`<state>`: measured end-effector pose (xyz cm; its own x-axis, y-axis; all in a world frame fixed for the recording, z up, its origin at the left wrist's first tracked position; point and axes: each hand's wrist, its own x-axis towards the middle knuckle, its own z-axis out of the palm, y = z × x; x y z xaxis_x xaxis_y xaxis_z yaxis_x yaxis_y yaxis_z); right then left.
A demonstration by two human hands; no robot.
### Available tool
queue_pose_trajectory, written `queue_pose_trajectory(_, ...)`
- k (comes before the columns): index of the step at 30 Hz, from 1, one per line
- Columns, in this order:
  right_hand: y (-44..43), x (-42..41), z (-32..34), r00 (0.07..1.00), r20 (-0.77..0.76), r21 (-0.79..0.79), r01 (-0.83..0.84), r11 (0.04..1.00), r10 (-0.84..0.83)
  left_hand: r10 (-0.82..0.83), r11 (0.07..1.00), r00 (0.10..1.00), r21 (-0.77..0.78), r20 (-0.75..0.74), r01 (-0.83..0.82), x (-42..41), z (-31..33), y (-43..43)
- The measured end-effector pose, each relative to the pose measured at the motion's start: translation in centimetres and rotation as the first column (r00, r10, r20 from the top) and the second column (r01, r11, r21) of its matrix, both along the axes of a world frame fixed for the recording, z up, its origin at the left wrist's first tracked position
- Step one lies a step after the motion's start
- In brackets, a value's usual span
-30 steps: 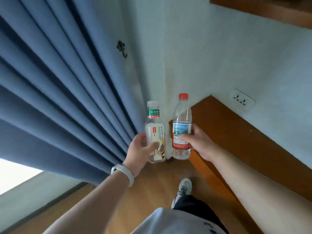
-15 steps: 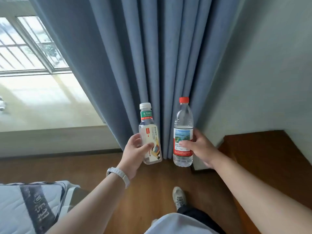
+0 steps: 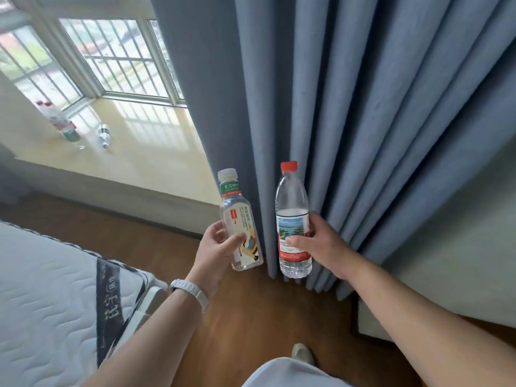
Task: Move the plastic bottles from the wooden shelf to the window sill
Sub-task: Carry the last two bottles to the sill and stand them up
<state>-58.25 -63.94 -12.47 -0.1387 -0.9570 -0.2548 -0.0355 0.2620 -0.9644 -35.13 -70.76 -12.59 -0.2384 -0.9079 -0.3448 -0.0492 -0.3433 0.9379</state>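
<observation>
white-capped bottle [image 3: 240, 219] green band reads 东方树叶, mattress [image 3: 47, 289] label perhaps 花宇

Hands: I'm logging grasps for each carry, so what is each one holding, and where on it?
Left hand grips the white-capped bottle around its lower body. Right hand grips the red-capped bottle around its labelled middle.

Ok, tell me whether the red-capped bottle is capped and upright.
Capped and roughly upright: the red cap sits on the bottle, held in the right hand.
</observation>
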Motion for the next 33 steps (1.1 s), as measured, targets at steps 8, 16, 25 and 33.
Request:
queue_pose_trajectory(8, -7.7, 0.7, -0.2, 0.975, -0.038, 0.0, -0.22, 0.975, 0.22, 0.221, 0.975, 0.973, -0.051, 0.061, -0.218, 2.0, 0.9, -1.7)
queue_pose_trajectory(16, -15.0, 6.8, 0.9, 0.919, 0.068, 0.027, -0.391, 0.92, 0.389, 0.453, 0.892, 0.892, -0.019, 0.007, -0.453, 9.0, 0.6, -5.2)
queue_pose_trajectory(25, -25.8, 16.0, 0.5, 0.905, 0.027, 0.129, -0.425, 0.896, 0.425, 0.513, 0.858, 0.856, 0.027, -0.064, -0.512, 18.1, -2.4, -14.3)
queue_pose_trajectory(33, -36.7, 26.1, 3.0, 0.919, -0.088, 0.106, -0.374, 0.921, 0.384, 0.482, 0.873, 0.871, -0.033, -0.096, -0.487, 28.3, -1.1, -25.0)
